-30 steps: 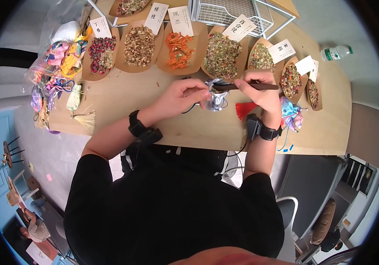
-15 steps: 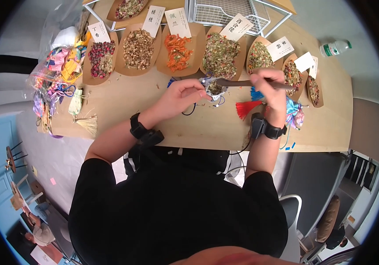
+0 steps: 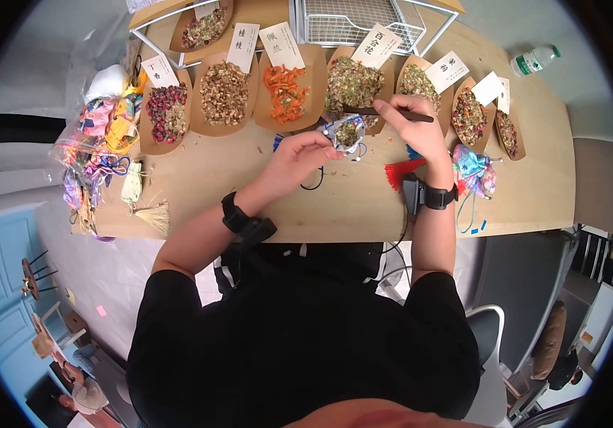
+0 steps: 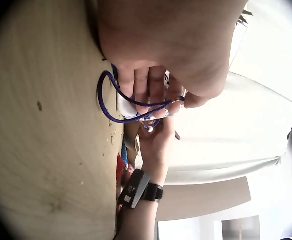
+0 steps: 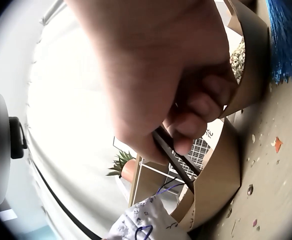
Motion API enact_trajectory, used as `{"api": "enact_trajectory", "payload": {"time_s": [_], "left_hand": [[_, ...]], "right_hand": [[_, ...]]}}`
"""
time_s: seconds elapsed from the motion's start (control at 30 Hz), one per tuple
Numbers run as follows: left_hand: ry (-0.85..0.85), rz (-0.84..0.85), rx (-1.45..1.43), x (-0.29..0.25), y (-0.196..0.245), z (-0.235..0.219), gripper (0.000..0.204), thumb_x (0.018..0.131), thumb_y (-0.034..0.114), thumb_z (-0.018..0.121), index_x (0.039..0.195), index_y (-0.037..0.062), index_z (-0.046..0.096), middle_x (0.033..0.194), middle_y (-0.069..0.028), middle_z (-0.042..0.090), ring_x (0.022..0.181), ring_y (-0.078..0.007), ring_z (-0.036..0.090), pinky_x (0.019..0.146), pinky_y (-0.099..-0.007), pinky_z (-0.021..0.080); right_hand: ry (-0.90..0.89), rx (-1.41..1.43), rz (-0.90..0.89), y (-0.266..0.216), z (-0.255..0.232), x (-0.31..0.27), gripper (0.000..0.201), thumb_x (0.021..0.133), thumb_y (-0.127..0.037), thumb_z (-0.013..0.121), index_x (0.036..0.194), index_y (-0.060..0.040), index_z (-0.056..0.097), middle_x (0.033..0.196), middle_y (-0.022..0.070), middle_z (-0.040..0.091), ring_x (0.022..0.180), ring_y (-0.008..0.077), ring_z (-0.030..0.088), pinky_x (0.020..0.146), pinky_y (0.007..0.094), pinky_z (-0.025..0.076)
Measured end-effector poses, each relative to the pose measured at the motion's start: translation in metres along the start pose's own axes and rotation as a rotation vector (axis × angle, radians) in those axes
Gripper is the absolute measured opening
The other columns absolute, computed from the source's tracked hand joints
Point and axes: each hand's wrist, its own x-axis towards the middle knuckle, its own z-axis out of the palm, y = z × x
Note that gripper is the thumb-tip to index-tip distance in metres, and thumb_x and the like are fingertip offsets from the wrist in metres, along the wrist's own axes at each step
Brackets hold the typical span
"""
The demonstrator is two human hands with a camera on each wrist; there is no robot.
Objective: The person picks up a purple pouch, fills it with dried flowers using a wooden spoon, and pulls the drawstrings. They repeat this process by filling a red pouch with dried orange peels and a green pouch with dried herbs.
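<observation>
My left hand [image 3: 296,157] pinches the rim of a small white drawstring pouch [image 5: 146,220] with a blue pattern. The pouch's mouth faces up, and dried herbs [image 3: 346,134] show inside. A dark blue cord [image 4: 102,95] loops out beside the left fingers. In my right hand [image 3: 413,130] I grip dark brown tongs [image 3: 415,115]; their two slim arms show in the right wrist view. The tongs' tips reach the near part of a brown paper tray [image 5: 218,175], close over its green and pink dried herbs [image 3: 355,84], just beyond the pouch.
More paper trays of dried plants stand in a row, including orange petals [image 3: 285,93] and rosebuds [image 3: 166,113], with label cards. Colourful pouches [image 3: 107,128] in a plastic bag lie left. A red tassel [image 3: 401,172] and blue-pink pouch [image 3: 474,171] lie right, a bottle [image 3: 535,61] farther back.
My right hand has drawn the tongs out of the pouch's mouth and moved them away to the herb tray behind. My left hand keeps hold of the pouch, whose opening now shows more.
</observation>
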Motion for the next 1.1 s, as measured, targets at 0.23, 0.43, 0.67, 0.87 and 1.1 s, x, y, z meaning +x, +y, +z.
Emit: {"api": "enact_trajectory", "payload": {"time_s": [0.23, 0.43, 0.67, 0.87, 1.1], "left_hand": [[-0.037, 0.008, -0.008, 0.002, 0.0, 0.0, 0.011, 0.096, 0.007, 0.061, 0.099, -0.0028, 0.063, 0.103, -0.0082, 0.069, 0.104, -0.0141, 0.065, 0.093, -0.0282, 0.049], [-0.037, -0.007, -0.002, 0.002, 0.002, 0.0, 0.011, 0.096, 0.007, 0.06, 0.099, -0.0037, 0.063, 0.104, -0.0092, 0.069, 0.103, -0.0141, 0.065, 0.094, -0.0286, 0.05], [-0.034, 0.008, 0.007, 0.002, 0.002, 0.003, 0.015, 0.098, 0.01, 0.06, 0.1, -0.0046, 0.062, 0.104, -0.0099, 0.069, 0.103, -0.0142, 0.065, 0.093, -0.0281, 0.05], [-0.037, -0.037, 0.07, 0.002, 0.01, 0.002, 0.017, 0.099, 0.012, 0.059, 0.102, -0.0048, 0.061, 0.106, -0.0109, 0.069, 0.107, -0.0151, 0.065, 0.093, -0.0272, 0.05], [-0.042, -0.057, 0.074, 0.002, 0.011, 0.001, 0.017, 0.099, 0.012, 0.058, 0.103, -0.0046, 0.059, 0.108, -0.0099, 0.068, 0.111, -0.0169, 0.064, 0.094, -0.0271, 0.05]], "right_hand": [[0.004, -0.066, -0.071, -0.009, -0.002, -0.004, 0.032, 0.088, -0.023, 0.069, 0.067, -0.0005, 0.062, 0.05, 0.002, 0.047, 0.048, 0.0072, 0.045, 0.046, 0.0271, 0.036], [0.018, -0.036, -0.04, -0.004, -0.011, -0.004, 0.028, 0.087, -0.02, 0.069, 0.07, 0.0008, 0.062, 0.053, 0.0015, 0.046, 0.052, 0.0067, 0.041, 0.048, 0.0277, 0.034], [0.056, 0.257, -0.019, 0.002, -0.021, -0.002, 0.029, 0.09, -0.017, 0.069, 0.067, -0.0012, 0.061, 0.058, -0.0041, 0.05, 0.057, 0.0044, 0.041, 0.051, 0.0253, 0.032], [-0.012, 0.505, -0.102, -0.003, -0.027, -0.014, 0.025, 0.087, -0.009, 0.069, 0.065, -0.0026, 0.059, 0.062, -0.0054, 0.052, 0.059, 0.0028, 0.043, 0.053, 0.0234, 0.031], [-0.181, 0.307, -0.079, -0.008, -0.018, -0.017, 0.028, 0.085, -0.012, 0.073, 0.062, -0.0025, 0.059, 0.056, -0.0072, 0.048, 0.055, 0.0012, 0.039, 0.049, 0.0236, 0.027]]}}
